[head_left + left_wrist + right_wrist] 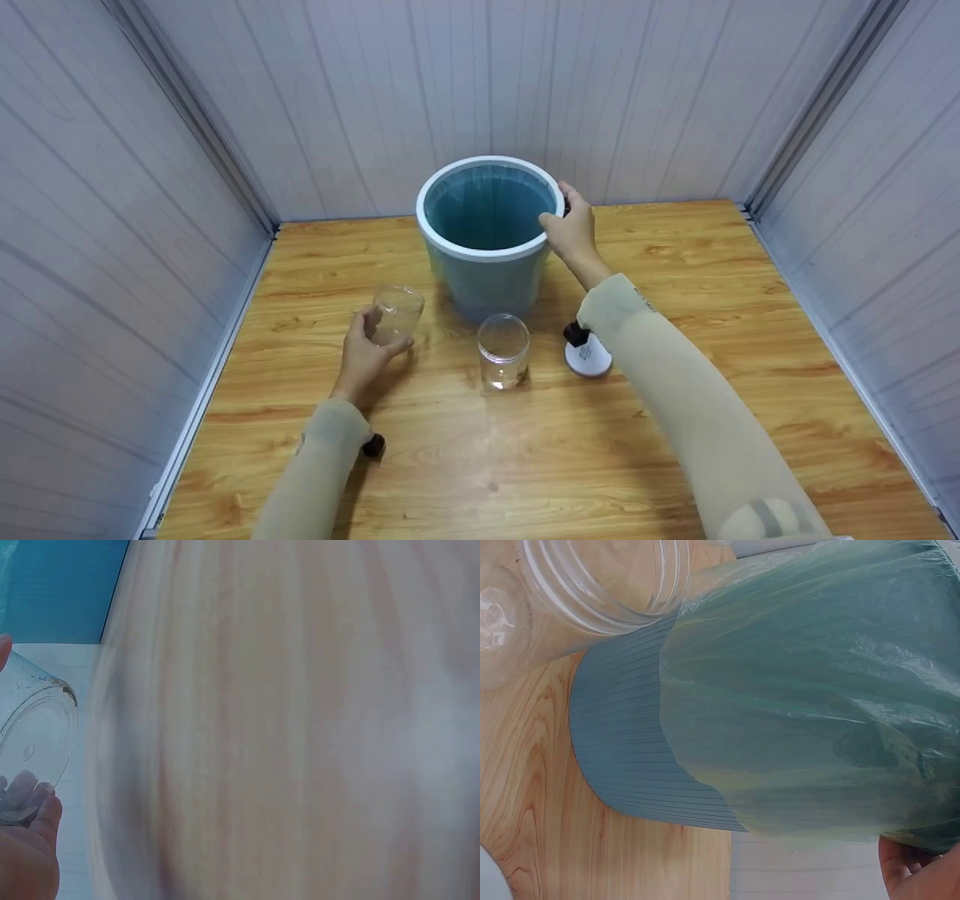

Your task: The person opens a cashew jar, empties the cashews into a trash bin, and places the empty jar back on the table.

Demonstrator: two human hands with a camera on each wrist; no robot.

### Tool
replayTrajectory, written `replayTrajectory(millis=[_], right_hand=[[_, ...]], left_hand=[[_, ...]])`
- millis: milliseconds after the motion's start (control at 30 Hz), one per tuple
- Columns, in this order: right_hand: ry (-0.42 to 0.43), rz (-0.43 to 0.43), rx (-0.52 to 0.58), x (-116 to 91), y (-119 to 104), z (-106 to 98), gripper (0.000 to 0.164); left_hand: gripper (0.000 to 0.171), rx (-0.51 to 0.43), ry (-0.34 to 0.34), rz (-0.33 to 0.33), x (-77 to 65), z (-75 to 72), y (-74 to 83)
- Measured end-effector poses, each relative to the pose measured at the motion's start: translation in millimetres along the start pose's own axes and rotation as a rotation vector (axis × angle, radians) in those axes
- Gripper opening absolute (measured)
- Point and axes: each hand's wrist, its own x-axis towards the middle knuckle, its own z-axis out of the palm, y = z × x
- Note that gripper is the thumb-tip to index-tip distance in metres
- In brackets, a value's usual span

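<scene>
In the head view my left hand (366, 351) holds a clear jar (400, 313) tilted just above the table, thumb and fingers around its side. Dark specks cling to one edge of that jar's base (66, 694) in the left wrist view. My right hand (574, 231) grips the white rim of a blue-green trash bin (491, 281), thumb over the rim and fingers outside. A translucent green bag (802, 690) lines the bin and hangs down over its outside. A second clear jar (504, 356) stands upright and uncovered in front of the bin.
A round white lid (589, 358) with small print lies on the wooden table (480, 465), partly beneath my right sleeve. Pale panel walls (360, 97) enclose the table at the back and both sides. The bin stands near the back edge.
</scene>
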Motion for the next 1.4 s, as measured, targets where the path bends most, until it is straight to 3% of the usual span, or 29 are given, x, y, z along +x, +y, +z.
replayTrajectory(millis=[333, 1133, 1400], right_hand=[[-0.01, 0.013, -0.008, 0.5, 0.8, 0.0, 0.073], [-0.011, 0.016, -0.015, -0.2, -0.1, 0.5, 0.072], [-0.012, 0.016, -0.035, 0.3, -0.5, 0.6, 0.073]], left_hand=[[0.089, 0.045, -0.007, -0.022, -1.5, 1.6, -6.7], [0.085, 0.039, -0.057, -0.063, -1.4, -2.6, -5.4], [0.089, 0.115, -0.063, -0.077, -4.6, -8.2, -2.0]])
